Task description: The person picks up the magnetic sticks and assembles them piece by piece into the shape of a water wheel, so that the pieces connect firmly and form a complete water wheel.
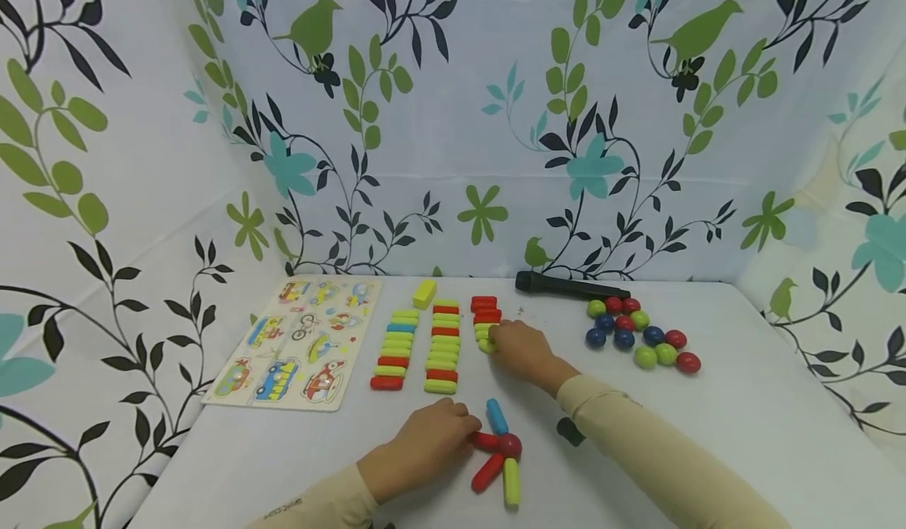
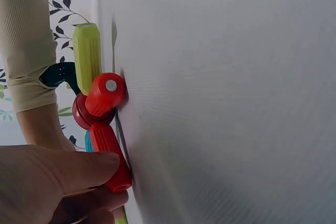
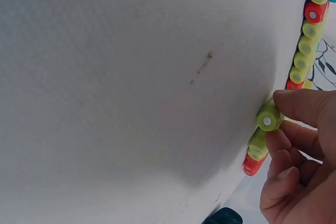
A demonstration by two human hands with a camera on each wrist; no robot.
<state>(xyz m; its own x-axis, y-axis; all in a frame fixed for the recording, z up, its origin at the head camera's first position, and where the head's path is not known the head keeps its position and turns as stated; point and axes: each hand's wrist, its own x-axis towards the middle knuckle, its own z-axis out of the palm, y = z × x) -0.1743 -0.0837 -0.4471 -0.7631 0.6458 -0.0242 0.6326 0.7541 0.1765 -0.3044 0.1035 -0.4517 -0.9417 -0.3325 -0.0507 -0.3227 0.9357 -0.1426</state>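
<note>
My left hand [image 1: 428, 441] pinches a red magnetic rod [image 2: 105, 139] between thumb and fingers. That rod joins a dark red ball [image 1: 510, 446], from which a blue rod [image 1: 497, 416], a second red rod [image 1: 487, 472] and a yellow-green rod [image 1: 511, 482] also stick out. Farther back, my right hand [image 1: 525, 352] pinches a yellow-green magnetic rod [image 3: 269, 113] at the near end of a short row. Silver discs show in the rod ends. Beyond the right fingers, more of that row's red rods [image 1: 484, 303] lie side by side.
Two longer rows of rods [image 1: 394, 348] [image 1: 443, 354] lie left of the short row, with a yellow block [image 1: 425, 294] behind them. A picture board [image 1: 344, 391] lies at left. A black microphone [image 1: 566, 286] and several coloured balls [image 1: 624, 339] are at back right.
</note>
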